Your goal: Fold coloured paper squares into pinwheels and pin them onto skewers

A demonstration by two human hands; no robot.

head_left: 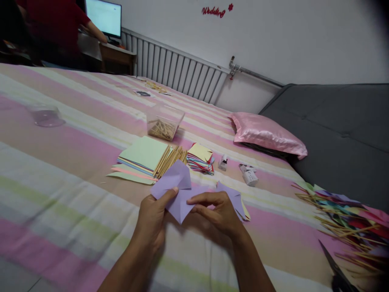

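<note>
Both hands hold a purple paper point(174, 178) above the striped bedspread; it has slits and a fold at its lower point. My left hand point(154, 217) grips its left part, thumb on top. At the right, my right hand point(217, 209) pinches a flap between thumb and fingertips. Just beyond the paper lie a bundle of thin wooden sticks point(170, 159) and a stack of coloured paper sheets point(144, 152). Close to the right hand, more cut purple paper point(234, 198) lies over a yellow piece. A pile of small cut papers point(200, 152) sits behind the hands.
A clear plastic box point(165, 117) holds short sticks. Two small boxes point(223, 163) lie right of the papers. Scissors point(336, 267) and finished paper-and-stick pieces point(355, 219) are at the right edge. A pink pillow point(269, 134) leans by the grey headboard point(334, 117). A person point(54, 28) sits at back left.
</note>
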